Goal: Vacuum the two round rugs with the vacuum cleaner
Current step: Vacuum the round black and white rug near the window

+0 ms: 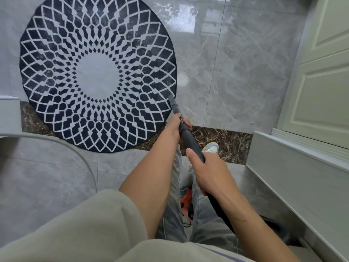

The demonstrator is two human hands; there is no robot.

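Beige sleeves (pixel 85 224) nearest. Right hand (pixel 209 171) wraps fingers round dark grey plastic vacuum wand (pixel 190 140); left hand (pixel 174 125) grips it further up. Nozzle tip (pixel 171 98) touches right edge of round navy-and-white lattice rug (pixel 98 72) on grey marble floor (pixel 236 72). Orange vacuum body (pixel 186 201) mostly hidden behind legs (pixel 173 205).

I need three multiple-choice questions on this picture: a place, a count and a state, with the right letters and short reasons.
1. Where is the nozzle tip on the rug? A. centre B. right edge C. left edge
2. How many round rugs show? A. three B. two C. one
3. Which hands grip the vacuum wand? A. left hand and right hand B. right only C. neither
Answers: 1 B, the tip lies at its right rim. 2 C, only one rug is in view. 3 A, both hands curl round the wand.
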